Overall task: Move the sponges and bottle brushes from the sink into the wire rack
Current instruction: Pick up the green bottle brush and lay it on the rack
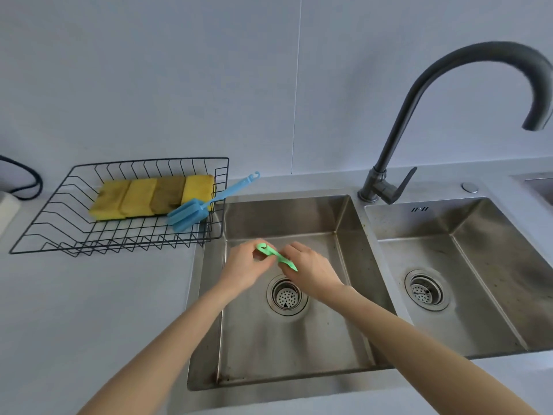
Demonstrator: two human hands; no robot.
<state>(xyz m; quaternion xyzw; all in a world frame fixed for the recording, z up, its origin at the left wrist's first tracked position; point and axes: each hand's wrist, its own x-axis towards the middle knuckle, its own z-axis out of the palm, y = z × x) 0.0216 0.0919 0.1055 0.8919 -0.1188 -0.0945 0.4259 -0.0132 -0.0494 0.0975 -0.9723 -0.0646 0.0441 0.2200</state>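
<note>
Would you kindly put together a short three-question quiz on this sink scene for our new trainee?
1. True or false: the blue brush lies in the wire rack with its handle sticking out over the rack's right edge.
2. How many sponges lie in the rack? A) two B) four C) six
3. Fill in: both the left hand and the right hand hold the ______ brush above the left sink basin.

Key
1. True.
2. B, four, in a row at the back of the rack.
3. Green; only its handle shows, and its head is hidden by the right hand.
</note>
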